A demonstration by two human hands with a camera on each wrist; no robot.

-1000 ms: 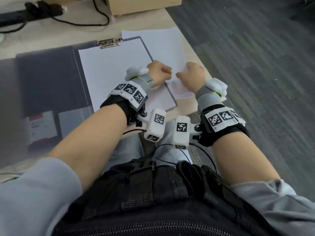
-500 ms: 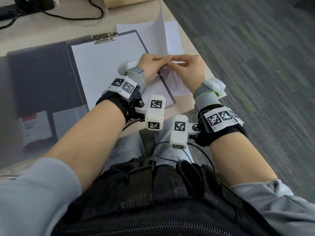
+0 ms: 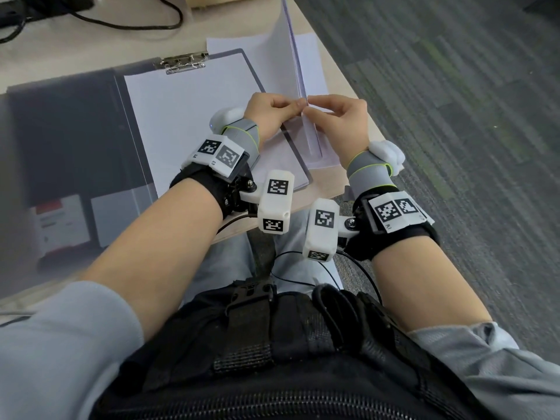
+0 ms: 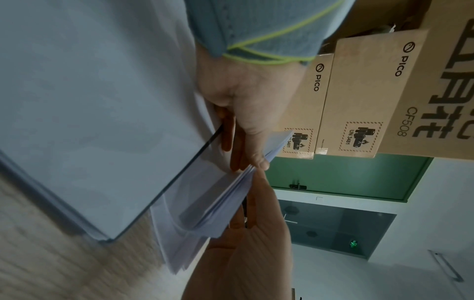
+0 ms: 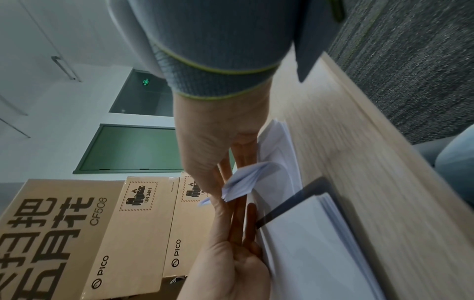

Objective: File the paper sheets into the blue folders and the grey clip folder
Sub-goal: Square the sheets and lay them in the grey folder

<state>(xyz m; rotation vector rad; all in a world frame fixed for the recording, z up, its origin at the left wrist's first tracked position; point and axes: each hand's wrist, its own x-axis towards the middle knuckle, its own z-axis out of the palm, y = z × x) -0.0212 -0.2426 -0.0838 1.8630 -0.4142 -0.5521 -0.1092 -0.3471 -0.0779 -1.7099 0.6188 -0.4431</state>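
We read "PICO", "UN 3481" and "CF508" on the cardboard boxes (image 4: 359, 97) at the far side. Our left hand (image 3: 269, 112) and right hand (image 3: 339, 116) pinch white paper sheets (image 3: 291, 62) upright, right of the grey clip folder (image 3: 194, 116).

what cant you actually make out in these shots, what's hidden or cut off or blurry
- Fingertips of the left hand and right hand: in the head view they meet at the raised white paper sheets, whose edge hides the pinch.
- Sheet count: the fanned edges blur together in both wrist views.
- Grey clip folder: its left part is blurred in the head view and its label unreadable.
- Black cable: cut off by the top edge.
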